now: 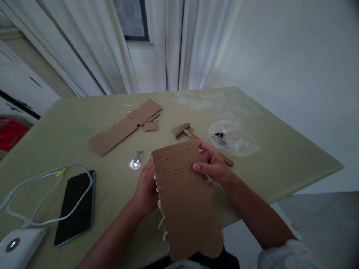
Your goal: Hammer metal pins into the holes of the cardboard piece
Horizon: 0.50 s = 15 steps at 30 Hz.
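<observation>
At the left edge of a brown, hole-punched cardboard sheet (186,205), the left hand (147,188) is holding on, fingertips hidden behind; at the sheet's upper right, the right hand (213,164) is pinching it, thumb in front. Inspection is seemingly going on, any turning calling for both grips.

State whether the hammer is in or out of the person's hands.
Out: the hammer lies on the table, while the left hand and right hand hold the perforated cardboard.
</observation>
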Each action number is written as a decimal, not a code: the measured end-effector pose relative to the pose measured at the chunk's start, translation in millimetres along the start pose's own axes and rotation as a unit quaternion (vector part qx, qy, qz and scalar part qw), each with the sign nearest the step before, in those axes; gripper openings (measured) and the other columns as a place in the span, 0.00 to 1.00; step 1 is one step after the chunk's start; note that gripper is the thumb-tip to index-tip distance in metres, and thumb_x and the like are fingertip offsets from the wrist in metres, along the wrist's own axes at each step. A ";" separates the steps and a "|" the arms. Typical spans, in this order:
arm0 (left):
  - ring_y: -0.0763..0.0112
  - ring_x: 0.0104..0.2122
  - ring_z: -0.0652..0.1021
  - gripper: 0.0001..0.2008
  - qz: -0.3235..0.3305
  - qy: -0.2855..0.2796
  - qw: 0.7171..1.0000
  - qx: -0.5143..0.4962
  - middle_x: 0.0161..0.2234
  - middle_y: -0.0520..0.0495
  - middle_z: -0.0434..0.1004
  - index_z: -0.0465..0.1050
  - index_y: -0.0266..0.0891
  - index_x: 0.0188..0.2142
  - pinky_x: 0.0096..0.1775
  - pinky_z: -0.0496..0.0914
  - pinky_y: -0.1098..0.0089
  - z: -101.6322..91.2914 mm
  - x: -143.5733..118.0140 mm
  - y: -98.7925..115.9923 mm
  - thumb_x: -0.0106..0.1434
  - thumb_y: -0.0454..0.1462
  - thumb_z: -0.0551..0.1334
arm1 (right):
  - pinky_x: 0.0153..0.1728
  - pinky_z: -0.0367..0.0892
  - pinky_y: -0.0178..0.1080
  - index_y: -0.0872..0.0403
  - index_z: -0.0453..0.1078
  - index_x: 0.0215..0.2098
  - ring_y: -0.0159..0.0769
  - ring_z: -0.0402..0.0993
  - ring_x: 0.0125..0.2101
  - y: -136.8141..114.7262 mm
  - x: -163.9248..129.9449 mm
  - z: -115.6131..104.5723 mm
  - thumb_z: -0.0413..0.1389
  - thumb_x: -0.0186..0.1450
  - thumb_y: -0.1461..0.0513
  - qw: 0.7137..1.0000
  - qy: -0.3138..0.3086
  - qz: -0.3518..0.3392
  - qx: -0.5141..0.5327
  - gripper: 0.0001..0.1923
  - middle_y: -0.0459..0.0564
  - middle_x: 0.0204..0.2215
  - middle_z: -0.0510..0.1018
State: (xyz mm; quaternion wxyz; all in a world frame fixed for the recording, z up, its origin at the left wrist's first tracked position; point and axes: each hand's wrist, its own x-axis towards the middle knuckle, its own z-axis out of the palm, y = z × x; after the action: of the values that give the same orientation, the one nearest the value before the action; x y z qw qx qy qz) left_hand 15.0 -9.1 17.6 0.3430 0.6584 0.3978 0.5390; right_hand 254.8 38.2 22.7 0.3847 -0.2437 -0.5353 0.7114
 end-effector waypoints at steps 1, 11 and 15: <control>0.53 0.38 0.84 0.10 0.004 0.006 1.000 -0.005 0.26 0.48 0.77 0.78 0.49 0.28 0.39 0.84 0.54 1.4 -1.3 2.6 0.64 0.46 0.72 | 0.14 0.64 0.23 0.49 0.69 0.55 0.20 0.66 0.15 -0.4 0.3 0.7 0.76 0.67 0.53 1.000 0.001 0.007 -0.009 0.27 0.36 0.27 0.80; 0.59 0.30 0.83 0.17 -0.043 0.053 0.997 0.029 0.28 0.48 0.82 0.76 0.46 0.29 0.31 0.82 0.59 7.6 -2.1 6.5 0.71 0.50 0.66 | 0.14 0.64 0.25 0.49 0.70 0.53 0.22 0.67 0.17 -6.0 3.3 5.8 0.76 0.65 0.52 0.999 0.020 0.005 -0.037 0.27 0.39 0.29 0.80; 0.59 0.41 0.86 0.12 -0.046 0.105 0.991 0.069 0.41 0.46 0.88 0.82 0.44 0.45 0.43 0.83 0.60 0.0 7.1 1.3 0.73 0.48 0.68 | 0.13 0.62 0.27 0.48 0.71 0.56 0.25 0.70 0.18 -8.2 2.8 4.5 0.77 0.62 0.49 0.994 0.092 -0.019 -0.047 0.31 0.43 0.33 0.83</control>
State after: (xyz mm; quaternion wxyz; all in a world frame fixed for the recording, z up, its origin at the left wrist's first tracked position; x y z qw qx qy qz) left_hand 15.9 -3.3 21.8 0.2777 0.6008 0.4980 0.5602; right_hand 252.1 39.0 32.0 0.4344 -0.3158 -0.5348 0.6523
